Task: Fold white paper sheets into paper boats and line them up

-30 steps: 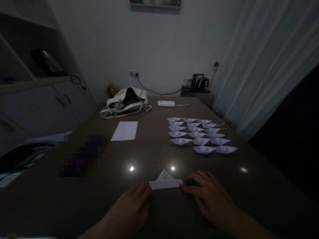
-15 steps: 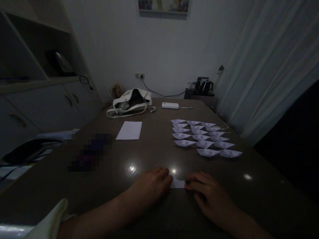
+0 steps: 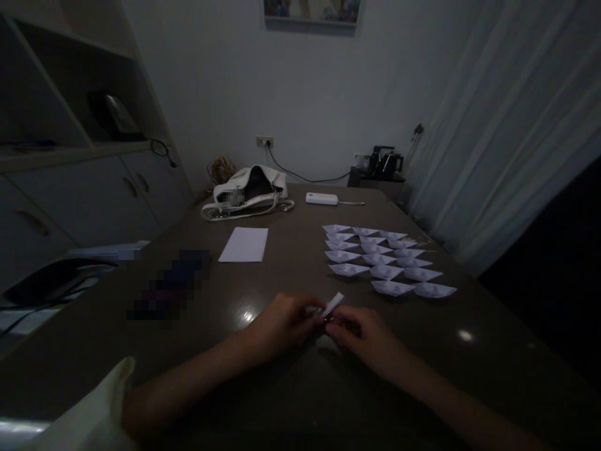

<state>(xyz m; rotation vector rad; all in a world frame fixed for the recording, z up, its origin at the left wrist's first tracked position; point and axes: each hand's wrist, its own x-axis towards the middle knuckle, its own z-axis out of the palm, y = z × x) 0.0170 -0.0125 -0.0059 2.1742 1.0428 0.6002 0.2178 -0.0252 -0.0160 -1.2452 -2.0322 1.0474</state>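
Between my two hands a small folded piece of white paper [image 3: 334,303] is held up off the table, tilted, with one narrow end showing above the fingertips. My left hand [image 3: 290,319] pinches it from the left. From the right, my right hand [image 3: 361,329] grips it, thumb and fingers close together. The fingers hide most of the paper, so its full shape cannot be made out. Beyond my right hand, several white paper boats [image 3: 385,272] stand in rows on the brown table [image 3: 291,394].
A stack of white paper sheets [image 3: 244,245] lies left of centre. Behind it rests a white handbag [image 3: 253,188], with a white power bank [image 3: 322,198] to its right. A blurred-out dark item [image 3: 171,285] lies at the left. A kettle [image 3: 389,164] stands past the far edge.
Both hands have lifted the folded paper off the table and come closer together. The paper, flat before, is now tilted and seen narrow between the fingertips.
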